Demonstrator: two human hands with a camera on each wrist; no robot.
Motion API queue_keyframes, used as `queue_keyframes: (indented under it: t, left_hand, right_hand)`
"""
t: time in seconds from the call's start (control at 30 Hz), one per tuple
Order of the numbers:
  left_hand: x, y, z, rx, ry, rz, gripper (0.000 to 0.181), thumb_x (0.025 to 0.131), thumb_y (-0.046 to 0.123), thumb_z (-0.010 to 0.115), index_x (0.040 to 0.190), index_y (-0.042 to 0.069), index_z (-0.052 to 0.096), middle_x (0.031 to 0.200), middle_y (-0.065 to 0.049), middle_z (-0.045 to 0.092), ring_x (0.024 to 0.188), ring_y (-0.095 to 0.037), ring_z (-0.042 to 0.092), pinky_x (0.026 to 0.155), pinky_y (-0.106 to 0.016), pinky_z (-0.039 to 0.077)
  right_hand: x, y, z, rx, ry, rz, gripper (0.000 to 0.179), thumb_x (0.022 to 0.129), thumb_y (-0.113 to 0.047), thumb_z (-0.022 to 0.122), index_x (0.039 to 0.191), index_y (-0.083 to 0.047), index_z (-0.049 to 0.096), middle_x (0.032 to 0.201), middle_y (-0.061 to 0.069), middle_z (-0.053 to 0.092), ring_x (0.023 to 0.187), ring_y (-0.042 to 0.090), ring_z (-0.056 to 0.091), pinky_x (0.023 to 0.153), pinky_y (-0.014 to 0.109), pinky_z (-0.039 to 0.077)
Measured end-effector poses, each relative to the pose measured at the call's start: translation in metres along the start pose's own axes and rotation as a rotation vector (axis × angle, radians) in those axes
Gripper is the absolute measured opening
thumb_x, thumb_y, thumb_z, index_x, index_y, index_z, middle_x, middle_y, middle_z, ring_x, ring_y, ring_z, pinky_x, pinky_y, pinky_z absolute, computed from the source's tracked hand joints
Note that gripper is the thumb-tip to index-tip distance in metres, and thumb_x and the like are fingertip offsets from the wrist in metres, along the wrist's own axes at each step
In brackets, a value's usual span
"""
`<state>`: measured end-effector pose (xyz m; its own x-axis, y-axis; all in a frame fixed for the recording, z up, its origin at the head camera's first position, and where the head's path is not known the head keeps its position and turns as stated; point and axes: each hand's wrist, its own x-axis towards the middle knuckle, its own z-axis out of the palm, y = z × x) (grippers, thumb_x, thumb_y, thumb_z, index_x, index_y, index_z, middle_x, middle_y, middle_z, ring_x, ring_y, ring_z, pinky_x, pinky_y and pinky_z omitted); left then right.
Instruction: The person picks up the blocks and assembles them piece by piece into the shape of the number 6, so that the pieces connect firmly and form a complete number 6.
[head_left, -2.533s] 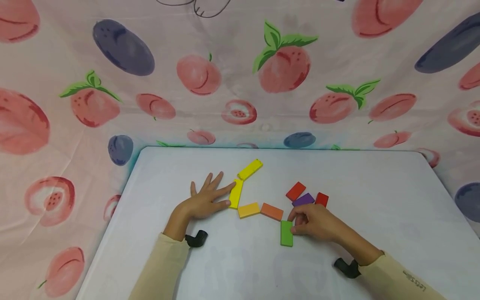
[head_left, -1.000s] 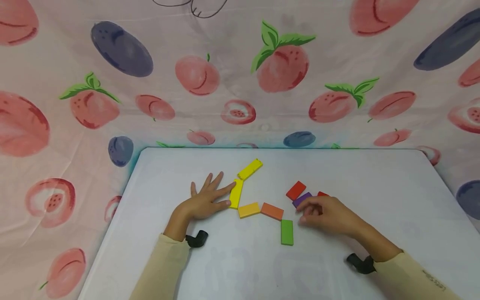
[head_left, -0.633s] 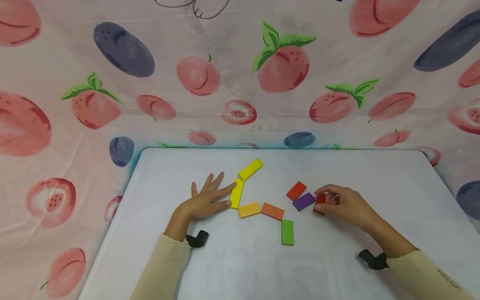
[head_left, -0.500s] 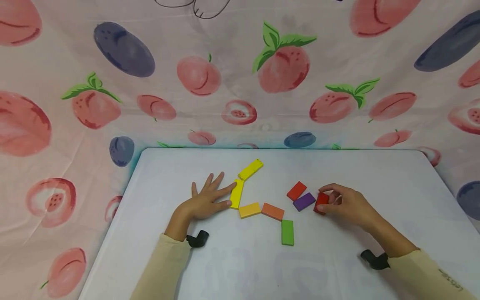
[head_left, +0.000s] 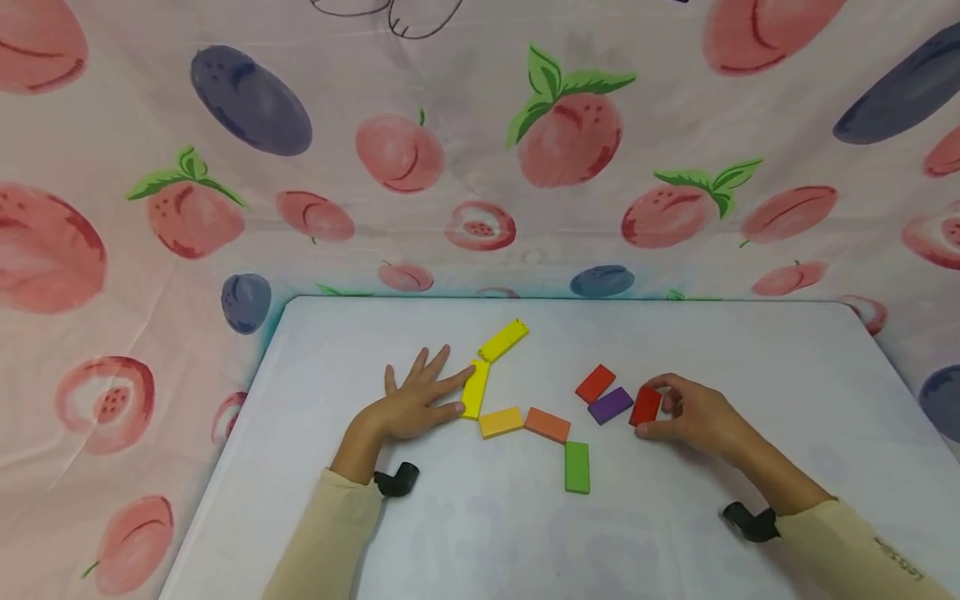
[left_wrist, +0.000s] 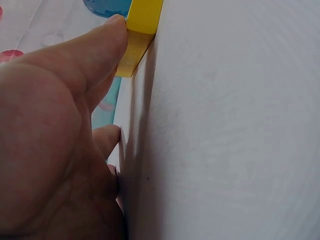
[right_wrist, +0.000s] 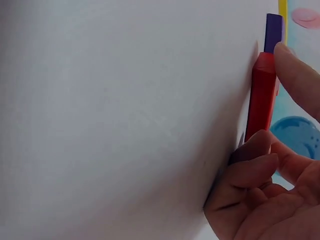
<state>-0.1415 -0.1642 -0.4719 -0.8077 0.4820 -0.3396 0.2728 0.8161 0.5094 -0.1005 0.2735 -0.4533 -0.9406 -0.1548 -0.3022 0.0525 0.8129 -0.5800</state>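
In the head view my left hand (head_left: 408, 408) lies with fingers spread, index and thumb tips on a yellow domino block (head_left: 476, 390); the left wrist view has the thumb against that block's end (left_wrist: 140, 42). My right hand (head_left: 693, 417) pinches a red domino block (head_left: 646, 407) lengthwise, thumb at the near end and index finger at the far end. The right wrist view shows the same red block (right_wrist: 261, 97) flat on the white surface, between thumb and curled fingers. Just left of it lie a purple block (head_left: 611, 406) and another red block (head_left: 596, 384).
A second yellow block (head_left: 503, 340) meets the far end of the touched one. From its near end a bent line continues with an amber block (head_left: 501, 422), an orange block (head_left: 547, 424) and a green block (head_left: 577, 467). A fruit-print cloth (head_left: 480, 167) hangs behind the white table (head_left: 337, 333).
My right hand has left the green block, moved right and taken hold of the nearer red block; its thumb has slid from the top to the near end. The left hand has stayed put.
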Motion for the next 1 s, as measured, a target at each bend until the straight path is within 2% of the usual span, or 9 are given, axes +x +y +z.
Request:
queue_keyframes:
  t: [0.5, 0.83, 1.0]
  left_hand:
    - [0.001, -0.001, 0.001, 0.007, -0.003, -0.006, 0.062, 0.102, 0.057, 0.05, 0.158, 0.048, 0.026, 0.174, 0.004, -0.007, 0.159, -0.029, -0.018, 0.113, -0.075, -0.02]
    - [-0.001, 0.0, -0.001, 0.001, -0.003, -0.008, 0.061, 0.102, 0.055, 0.051, 0.158, 0.046, 0.028, 0.174, 0.003, -0.007, 0.159, -0.031, -0.017, 0.113, -0.075, -0.019]
    - [-0.002, 0.001, -0.001, 0.0, -0.002, -0.002, 0.062, 0.102, 0.055, 0.051, 0.158, 0.046, 0.027, 0.174, 0.003, -0.007, 0.159, -0.03, -0.017, 0.113, -0.074, -0.02]
  right_hand:
    - [-0.006, -0.001, 0.007, -0.095, 0.066, -0.069, 0.068, 0.074, -0.039, 0.091, 0.124, -0.002, 0.063, 0.091, 0.005, 0.057, 0.087, 0.021, 0.053, 0.064, 0.03, 0.048]
    - [-0.013, -0.009, 0.007, -0.119, 0.095, -0.074, 0.069, 0.072, -0.042, 0.092, 0.123, -0.004, 0.066, 0.102, 0.013, 0.058, 0.09, 0.023, 0.055, 0.065, 0.028, 0.052]
    - [-0.018, -0.014, 0.007, -0.108, 0.084, -0.068, 0.07, 0.073, -0.044, 0.091, 0.126, -0.008, 0.064, 0.104, 0.009, 0.062, 0.089, 0.021, 0.057, 0.065, 0.026, 0.051]
